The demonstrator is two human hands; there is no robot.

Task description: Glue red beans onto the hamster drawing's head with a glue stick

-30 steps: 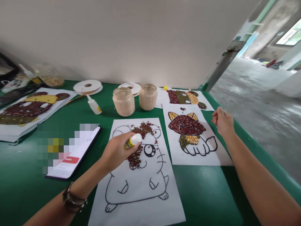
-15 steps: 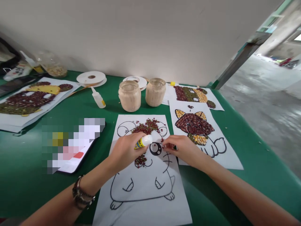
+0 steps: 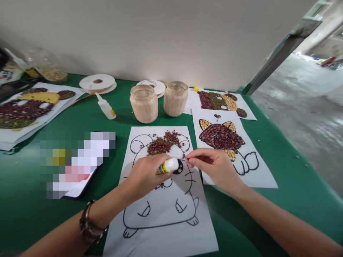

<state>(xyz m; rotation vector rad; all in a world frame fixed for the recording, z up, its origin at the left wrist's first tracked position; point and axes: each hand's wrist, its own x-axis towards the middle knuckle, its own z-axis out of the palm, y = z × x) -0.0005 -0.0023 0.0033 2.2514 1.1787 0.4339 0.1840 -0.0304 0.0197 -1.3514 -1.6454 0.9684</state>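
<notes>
My left hand (image 3: 146, 175) is wrapped round a glue bottle (image 3: 167, 166) with a yellow label and a white top. The bottle is tilted, its top pointing right over the drawn eye of an animal outline on the white sheet (image 3: 160, 241). Just right of that top, my right hand (image 3: 210, 162) has thumb and forefinger pinched together. A tiny reddish bean seems to be at the fingertips, too small to make out surely. Red and green beans (image 3: 162, 142) cover the top of the drawn head, and a few more show below my left hand.
Beside the sheet lie a phone (image 3: 88, 167) and a finished-looking fox bean picture (image 3: 222, 137). Behind stand two glass jars (image 3: 144, 105) (image 3: 175, 100), a white glue bottle (image 3: 105, 107) and ribbon spools (image 3: 98, 82). More bean pictures (image 3: 32, 103) lie at left.
My left hand and the glue bottle have shifted slightly right, covering more of the drawn eye and the lower beans. My right fingers have closed into a tighter pinch. The view has shifted slightly.
</notes>
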